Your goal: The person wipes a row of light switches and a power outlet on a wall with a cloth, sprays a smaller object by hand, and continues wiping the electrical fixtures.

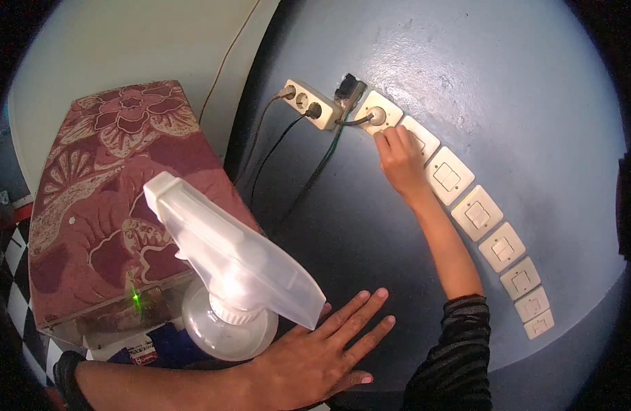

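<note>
My left hand [315, 357] lies flat against the dark blue wall, fingers spread, holding nothing. Overlapping its index finger in the view is a translucent white spray bottle [226, 274]; what supports it is hidden. Higher up, my right hand [402, 161] has its fingers bent and drawn together at a white switch plate [419, 139], partly covering it. Whatever is between those fingertips, if anything, cannot be seen. Just beside them is a white wall socket [380, 113] with a round plug [376, 116] in it.
A white power strip [312, 104] with two plugged cables hangs left of the socket, by a dark hole [348, 88] in the wall. More switch plates [477, 214] run down to the right. At left stands a box-shaped thing under maroon floral cloth [130, 178], with a green light [136, 299].
</note>
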Tool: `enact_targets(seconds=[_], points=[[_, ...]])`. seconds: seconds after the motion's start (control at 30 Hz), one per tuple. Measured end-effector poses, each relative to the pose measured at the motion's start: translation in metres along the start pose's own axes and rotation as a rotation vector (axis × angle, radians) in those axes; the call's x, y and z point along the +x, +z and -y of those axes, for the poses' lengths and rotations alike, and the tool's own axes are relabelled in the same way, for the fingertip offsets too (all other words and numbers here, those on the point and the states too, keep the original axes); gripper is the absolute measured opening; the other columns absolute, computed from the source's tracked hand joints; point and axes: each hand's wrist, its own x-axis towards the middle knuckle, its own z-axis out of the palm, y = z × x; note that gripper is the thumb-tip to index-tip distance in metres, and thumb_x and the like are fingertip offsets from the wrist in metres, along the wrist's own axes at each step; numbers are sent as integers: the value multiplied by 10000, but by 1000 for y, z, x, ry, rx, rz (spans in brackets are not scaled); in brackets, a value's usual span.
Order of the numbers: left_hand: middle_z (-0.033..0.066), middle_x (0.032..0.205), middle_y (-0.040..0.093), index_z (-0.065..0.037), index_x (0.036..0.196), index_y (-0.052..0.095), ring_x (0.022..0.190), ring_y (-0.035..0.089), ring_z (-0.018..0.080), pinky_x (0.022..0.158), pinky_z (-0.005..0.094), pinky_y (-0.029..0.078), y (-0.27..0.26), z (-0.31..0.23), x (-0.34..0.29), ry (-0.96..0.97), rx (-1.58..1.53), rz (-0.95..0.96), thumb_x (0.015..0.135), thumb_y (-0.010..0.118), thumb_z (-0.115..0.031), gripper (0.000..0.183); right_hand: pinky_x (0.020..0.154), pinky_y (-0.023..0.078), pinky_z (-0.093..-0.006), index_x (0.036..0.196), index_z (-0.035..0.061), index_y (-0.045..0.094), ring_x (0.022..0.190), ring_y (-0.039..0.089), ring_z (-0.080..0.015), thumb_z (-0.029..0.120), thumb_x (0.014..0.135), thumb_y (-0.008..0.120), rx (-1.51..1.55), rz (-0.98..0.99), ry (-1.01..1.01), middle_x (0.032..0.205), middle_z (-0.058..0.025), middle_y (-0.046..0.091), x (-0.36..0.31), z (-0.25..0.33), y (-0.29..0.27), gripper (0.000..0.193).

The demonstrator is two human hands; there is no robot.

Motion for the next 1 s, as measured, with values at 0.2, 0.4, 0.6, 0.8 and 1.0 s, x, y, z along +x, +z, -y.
enact_targets(seconds=[0.2, 0.4, 0.6, 0.8, 1.0], points=[[229, 1560, 98, -85, 1500, 204, 1424, 202, 394, 1053, 539, 368, -2, 0, 3, -12, 3, 35, 950, 477, -450, 714, 726, 466, -320, 965, -9, 623, 833, 516, -213, 28, 752, 576, -48, 172, 9, 861, -68, 521, -10, 3, 11, 222], [230, 1560, 98, -87, 1497, 218, 1425, 199, 396, 1057, 541, 362, -1, -1, -1, -5, 21, 23, 943, 492, -446, 714, 951, 411, -330, 1210, -115, 558, 1048, 507, -241, 95, 812, 533, -208, 191, 12, 1100, -132, 558, -18, 30, 6, 451], [229, 1558, 115, -93, 1498, 223, 1421, 218, 392, 1063, 525, 356, 1, 0, -1, 0, 44, 31, 926, 517, -459, 740, 1089, 334, -396, 1275, -146, 472, 1232, 446, -321, 54, 812, 501, -162, 249, 55, 1281, -211, 497, -23, 36, 10, 505], [241, 1548, 145, -88, 1491, 251, 1407, 248, 403, 1063, 505, 358, 2, 3, -2, -3, 36, 6, 902, 554, -466, 763, 1124, 282, -413, 1268, -143, 484, 1280, 416, -305, 73, 835, 487, -165, 264, 87, 1320, -210, 479, -11, 49, 40, 484], [261, 1537, 160, -83, 1487, 261, 1398, 266, 408, 1064, 500, 355, 2, 2, -3, -33, 42, -10, 893, 577, -448, 765, 1133, 253, -414, 1278, -116, 498, 1287, 409, -295, 138, 850, 484, -263, 315, 39, 1347, -196, 477, -18, 45, 18, 497]])
